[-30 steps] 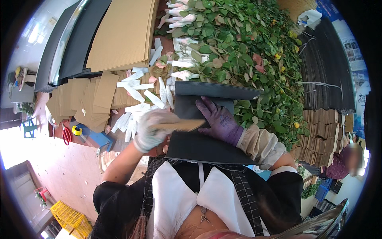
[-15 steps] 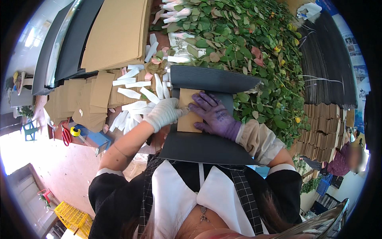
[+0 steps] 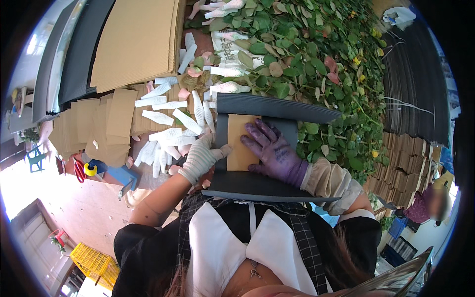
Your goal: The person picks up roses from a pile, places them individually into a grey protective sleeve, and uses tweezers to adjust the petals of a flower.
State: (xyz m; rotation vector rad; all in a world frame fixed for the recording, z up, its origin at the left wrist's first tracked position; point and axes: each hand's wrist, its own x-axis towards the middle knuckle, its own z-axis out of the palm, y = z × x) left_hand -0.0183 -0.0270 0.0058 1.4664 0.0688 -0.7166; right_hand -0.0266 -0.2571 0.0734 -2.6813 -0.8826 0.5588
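Observation:
A black corrugated sheet (image 3: 267,184) lies in front of me, its far flap standing up and its near part bent upward. On its middle rests a small tan cardboard piece (image 3: 238,157). My right hand (image 3: 277,154), in a purple glove, lies flat with fingers spread on the cardboard's right part and the black sheet. My left hand (image 3: 199,161), in a white ribbed glove, is at the sheet's left edge. Its thumb is on top beside the cardboard and its fingers bend at the edge; their undersides are hidden.
White foam net sleeves (image 3: 158,117), some around pink blooms, lie left. Leafy rose stems (image 3: 316,54) cover the far right side. Cardboard stacks (image 3: 136,44) stand far left, bundled black sheets (image 3: 408,89) right. Red scissors (image 3: 79,170) and yellow tape (image 3: 90,169) lie left. Another person (image 3: 420,205) is far right.
The view has shifted slightly. The sheet's near part has bent upward. My left hand has drawn back a little from the cardboard; my right hand stays spread on it.

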